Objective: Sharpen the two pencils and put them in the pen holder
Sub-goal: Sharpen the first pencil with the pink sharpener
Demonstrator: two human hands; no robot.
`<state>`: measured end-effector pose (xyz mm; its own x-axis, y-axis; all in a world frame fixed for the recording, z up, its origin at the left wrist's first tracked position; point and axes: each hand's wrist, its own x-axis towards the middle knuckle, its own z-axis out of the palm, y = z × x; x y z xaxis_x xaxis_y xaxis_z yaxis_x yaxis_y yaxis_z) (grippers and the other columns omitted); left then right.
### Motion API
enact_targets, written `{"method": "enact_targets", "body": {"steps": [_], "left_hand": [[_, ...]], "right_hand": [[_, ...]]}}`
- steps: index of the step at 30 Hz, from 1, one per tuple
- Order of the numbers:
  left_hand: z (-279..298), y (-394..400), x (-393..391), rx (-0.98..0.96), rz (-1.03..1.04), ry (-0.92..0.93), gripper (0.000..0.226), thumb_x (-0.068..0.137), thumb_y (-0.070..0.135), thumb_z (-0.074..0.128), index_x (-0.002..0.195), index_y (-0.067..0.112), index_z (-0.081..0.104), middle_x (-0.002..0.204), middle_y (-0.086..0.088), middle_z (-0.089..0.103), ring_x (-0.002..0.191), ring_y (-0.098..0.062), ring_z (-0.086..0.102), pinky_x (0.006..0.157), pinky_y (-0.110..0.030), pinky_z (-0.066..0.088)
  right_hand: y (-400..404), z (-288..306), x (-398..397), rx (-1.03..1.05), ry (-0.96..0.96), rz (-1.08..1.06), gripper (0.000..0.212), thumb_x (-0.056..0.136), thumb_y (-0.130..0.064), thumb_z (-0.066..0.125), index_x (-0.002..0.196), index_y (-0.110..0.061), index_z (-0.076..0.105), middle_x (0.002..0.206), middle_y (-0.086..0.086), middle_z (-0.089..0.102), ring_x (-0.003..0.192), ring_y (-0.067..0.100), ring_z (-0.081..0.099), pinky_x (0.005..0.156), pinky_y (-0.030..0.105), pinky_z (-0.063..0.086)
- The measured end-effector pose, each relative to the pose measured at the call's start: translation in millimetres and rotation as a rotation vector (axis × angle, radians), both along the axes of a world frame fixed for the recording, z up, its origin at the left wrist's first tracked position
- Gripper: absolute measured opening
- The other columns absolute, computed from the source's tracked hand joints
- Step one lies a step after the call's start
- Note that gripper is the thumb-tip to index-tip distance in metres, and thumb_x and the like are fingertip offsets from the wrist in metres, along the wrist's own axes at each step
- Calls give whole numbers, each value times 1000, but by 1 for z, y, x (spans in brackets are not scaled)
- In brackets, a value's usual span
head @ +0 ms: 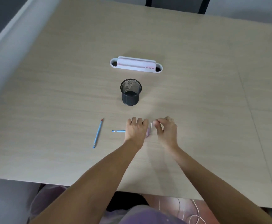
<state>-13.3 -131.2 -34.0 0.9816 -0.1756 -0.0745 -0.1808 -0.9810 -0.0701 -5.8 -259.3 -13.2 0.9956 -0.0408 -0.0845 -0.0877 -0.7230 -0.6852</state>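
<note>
The left hand (135, 129) gripped one blue pencil (118, 131) level, feeding the small sharpener (149, 130) pinched in the right hand (165, 129); the mesh pen holder (130, 92) waited nearby.

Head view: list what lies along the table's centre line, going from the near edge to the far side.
hands around a small pinkish sharpener → black mesh pen holder → white desk organiser

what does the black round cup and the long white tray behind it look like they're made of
The black round pen cup looks like metal wire mesh, matte: its wall shows a fine see-through grid. The long white desk tray looks like moulded plastic, smooth and matte, with rounded ends; that is a guess from its look.
</note>
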Motion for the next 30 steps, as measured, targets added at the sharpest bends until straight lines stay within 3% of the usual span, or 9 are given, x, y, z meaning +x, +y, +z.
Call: {"method": "enact_targets", "body": {"steps": [3, 7, 11, 13, 16, 19, 22, 27, 30], "left_hand": [[1, 0, -1, -25, -3, 4, 24, 72, 25, 68, 90, 18, 54, 78, 3, 59, 73, -21, 53, 63, -29, 35], [0, -1, -2, 17, -27, -27, 26, 63, 22, 69, 86, 23, 58, 74, 6, 60, 70, -20, 55, 62, -28, 41], [1, -3, -3, 47, 20, 21, 35, 51, 23, 77, 79, 24, 56, 69, 7, 58, 65, -18, 54, 58, -26, 38], [3, -3, -1, 51, 32, 12, 34, 53, 23, 78, 78, 23, 55, 68, 7, 57, 65, -18, 53, 58, -26, 37], [4, -5, -3, 37, 42, 43, 31, 61, 23, 75, 83, 22, 54, 72, 6, 58, 69, -18, 53, 61, -27, 37], [8, -8, -4, 5, 87, 55, 30, 67, 20, 72, 89, 20, 52, 79, 3, 59, 75, -20, 53, 65, -28, 37], [7, -9, -3, -51, 106, 108, 36, 74, 28, 70, 97, 14, 47, 90, -3, 57, 84, -25, 50, 71, -32, 35], [7, -5, -2, -28, 89, 98, 33, 75, 23, 67, 100, 14, 46, 95, -3, 59, 87, -24, 50, 74, -31, 35], [11, -2, -1, 9, 66, 175, 63, 68, 28, 78, 115, 12, 39, 108, -3, 56, 96, -23, 50, 80, -31, 35]], "right_hand": [[5, -24, 25, -90, 147, -55, 20, 87, -23, 58, 71, -23, 71, 85, 9, 64, 91, 25, 54, 80, 38, 39], [12, -54, 24, -134, 240, -147, 22, 78, -16, 55, 60, -23, 66, 63, 1, 62, 79, 26, 59, 66, 29, 25], [-4, -70, -5, -182, 107, -140, 20, 85, -12, 53, 74, -24, 66, 82, 3, 63, 86, 25, 55, 71, 33, 28], [-10, -72, -19, -159, 11, -109, 19, 88, -10, 54, 92, -25, 65, 92, 3, 63, 90, 24, 55, 78, 36, 34], [-9, -69, -25, -288, -10, 191, 39, 87, -14, 58, 124, -28, 54, 109, 2, 58, 99, 24, 52, 85, 38, 40], [-4, -66, -31, -332, 53, 230, 39, 81, -27, 68, 118, -29, 57, 108, -2, 58, 102, 24, 49, 85, 37, 38], [2, -66, -41, -292, 53, 165, 24, 81, -29, 67, 104, -23, 63, 99, 1, 61, 97, 26, 52, 81, 36, 39], [-6, -53, -34, -307, 150, 285, 34, 84, -18, 63, 117, -26, 58, 104, 1, 59, 100, 25, 54, 85, 35, 36], [-14, -36, -29, -247, 156, 349, 44, 78, -14, 67, 118, -29, 56, 106, 3, 58, 102, 22, 52, 90, 36, 40]]}}
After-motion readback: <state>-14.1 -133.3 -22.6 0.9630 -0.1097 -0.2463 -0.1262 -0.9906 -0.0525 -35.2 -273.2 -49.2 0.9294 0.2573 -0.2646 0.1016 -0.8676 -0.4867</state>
